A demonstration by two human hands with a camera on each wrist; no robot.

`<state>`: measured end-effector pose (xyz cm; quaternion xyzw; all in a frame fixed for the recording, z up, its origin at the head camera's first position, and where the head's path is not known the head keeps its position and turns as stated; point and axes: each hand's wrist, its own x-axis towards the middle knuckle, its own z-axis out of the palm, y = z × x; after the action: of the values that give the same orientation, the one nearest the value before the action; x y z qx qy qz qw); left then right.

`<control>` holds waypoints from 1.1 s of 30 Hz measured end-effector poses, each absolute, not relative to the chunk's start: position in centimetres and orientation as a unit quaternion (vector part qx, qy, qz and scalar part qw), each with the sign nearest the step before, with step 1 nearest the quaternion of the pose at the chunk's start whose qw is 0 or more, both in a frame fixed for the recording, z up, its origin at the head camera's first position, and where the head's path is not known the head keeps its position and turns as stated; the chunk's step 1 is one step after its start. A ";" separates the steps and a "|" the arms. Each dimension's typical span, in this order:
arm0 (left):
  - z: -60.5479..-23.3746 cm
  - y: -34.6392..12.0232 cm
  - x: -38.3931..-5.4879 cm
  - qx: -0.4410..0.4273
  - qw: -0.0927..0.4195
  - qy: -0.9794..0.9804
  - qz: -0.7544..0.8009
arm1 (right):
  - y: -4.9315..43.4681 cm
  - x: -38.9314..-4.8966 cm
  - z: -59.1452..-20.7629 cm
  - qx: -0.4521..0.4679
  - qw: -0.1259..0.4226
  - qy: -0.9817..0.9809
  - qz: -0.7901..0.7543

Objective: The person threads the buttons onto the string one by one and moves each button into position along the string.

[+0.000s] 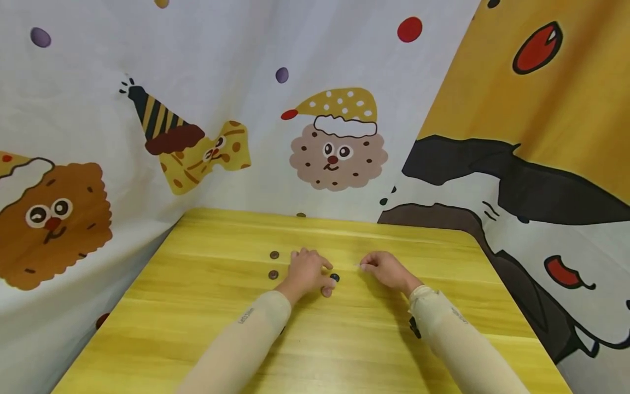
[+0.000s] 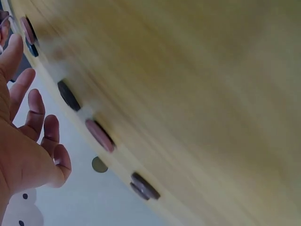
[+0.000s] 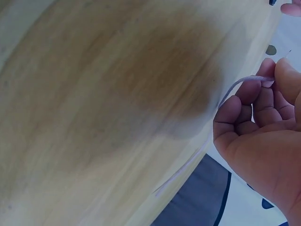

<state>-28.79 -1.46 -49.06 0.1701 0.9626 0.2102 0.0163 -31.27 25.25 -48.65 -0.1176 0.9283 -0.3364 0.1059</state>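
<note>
My left hand (image 1: pixel 306 272) hovers low over the table, fingers spread and loosely bent. Its thumb and index finger are nearest a dark blue round button-like disc (image 1: pixel 334 277), with a reddish-brown disc (image 1: pixel 326 291) just beside it. Whether the hand touches either is unclear. To its left lie two brown discs, one farther back (image 1: pixel 274 255) and one nearer (image 1: pixel 273 274). A black disc (image 2: pixel 69 95) appears in the left wrist view. My right hand (image 1: pixel 389 269) pinches a thin pale cord (image 3: pixel 240 83) between thumb and fingertips. A fine tip (image 3: pixel 289 52) sticks out past the thumb.
Both hands are above a yellow wood-grain table (image 1: pixel 197 328). More of the cord trails along the tabletop below the right hand. A printed curtain (image 1: pixel 266 33) with cartoon biscuits hangs close behind the table and along its sides.
</note>
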 end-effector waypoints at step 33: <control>-49.8 0.6 -28.6 0.140 0.087 0.914 0.370 | 25.8 -30.7 -49.2 -0.094 0.139 0.890 -0.424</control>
<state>-28.55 0.57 -49.82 0.1400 0.9142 0.3702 0.0866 -30.74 25.75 -49.24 -0.0938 0.8903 -0.4236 0.1386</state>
